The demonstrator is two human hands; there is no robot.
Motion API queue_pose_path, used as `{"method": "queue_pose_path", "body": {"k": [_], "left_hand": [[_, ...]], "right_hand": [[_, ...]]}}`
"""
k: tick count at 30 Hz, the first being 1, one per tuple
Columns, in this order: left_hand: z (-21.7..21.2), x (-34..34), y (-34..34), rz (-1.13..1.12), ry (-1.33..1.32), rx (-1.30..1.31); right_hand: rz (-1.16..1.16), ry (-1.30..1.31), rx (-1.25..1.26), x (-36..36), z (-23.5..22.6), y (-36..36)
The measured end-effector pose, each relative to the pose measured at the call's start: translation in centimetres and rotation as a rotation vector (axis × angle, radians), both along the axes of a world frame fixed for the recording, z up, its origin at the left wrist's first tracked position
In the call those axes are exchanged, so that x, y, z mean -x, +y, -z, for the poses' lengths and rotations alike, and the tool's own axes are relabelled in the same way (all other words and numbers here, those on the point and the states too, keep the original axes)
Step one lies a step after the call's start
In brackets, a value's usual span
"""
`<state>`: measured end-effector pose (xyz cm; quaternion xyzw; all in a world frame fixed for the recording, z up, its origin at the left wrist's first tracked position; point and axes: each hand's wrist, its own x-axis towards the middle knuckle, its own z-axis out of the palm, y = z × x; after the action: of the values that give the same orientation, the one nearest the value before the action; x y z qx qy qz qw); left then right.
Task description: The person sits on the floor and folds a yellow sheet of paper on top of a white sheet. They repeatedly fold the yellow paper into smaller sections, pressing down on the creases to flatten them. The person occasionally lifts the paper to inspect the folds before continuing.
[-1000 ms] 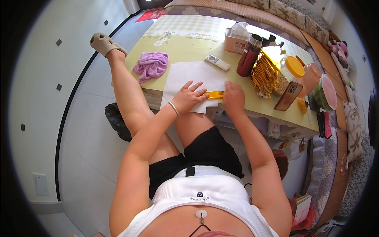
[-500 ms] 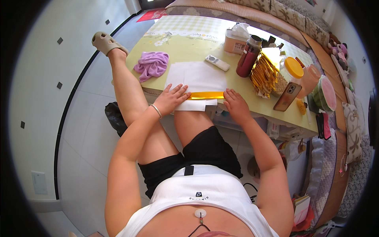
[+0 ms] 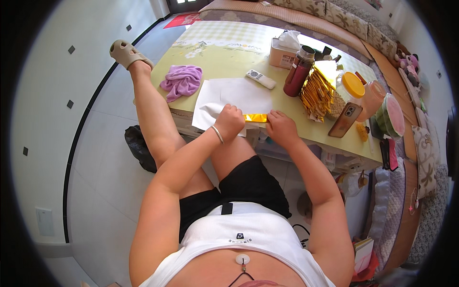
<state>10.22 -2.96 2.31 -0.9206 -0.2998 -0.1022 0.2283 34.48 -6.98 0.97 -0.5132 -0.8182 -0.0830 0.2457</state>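
Observation:
A shiny gold foil strip [image 3: 255, 117] stretches between my two hands at the table's near edge. My left hand [image 3: 229, 120], with a bracelet at the wrist, is curled into a fist round the strip's left end. On the other end, the bent fingers of my right hand [image 3: 281, 127] are closed. Under and behind the strip lie white paper sheets [image 3: 208, 103], partly overhanging the edge and lifted at the left. A bundle of folded gold foil pieces [image 3: 316, 94] stands to the right, beyond my right hand.
On the table [image 3: 215, 60] are a purple cloth [image 3: 181, 82], a white remote [image 3: 260, 79], a tissue box [image 3: 282, 53], a dark red thermos [image 3: 299, 71], a yellow-lidded jar [image 3: 353, 85], a leaning phone [image 3: 345, 119] and a cut watermelon [image 3: 393, 115]. My raised leg borders the left side.
My left hand has gone from lying flat to a fist and shifted right. My right hand has curled its fingers, less of the strip shows, and the paper's left side has risen.

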Motion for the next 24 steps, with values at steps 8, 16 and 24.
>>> {"method": "queue_pose_path", "body": {"k": [8,16,24], "left_hand": [[0.5,3.6,0.2,-0.046,-0.085,0.016],[-1.0,2.4,0.3,-0.094,-0.181,-0.169],[0.7,-2.6,0.6,-0.118,-0.136,-0.008]], "right_hand": [[0.056,-0.081,0.051,1.1,-0.6,0.2],[0.047,-0.096,-0.018,1.3,0.4,0.7],[0.027,-0.138,-0.193,1.6,0.4,1.1]]}}
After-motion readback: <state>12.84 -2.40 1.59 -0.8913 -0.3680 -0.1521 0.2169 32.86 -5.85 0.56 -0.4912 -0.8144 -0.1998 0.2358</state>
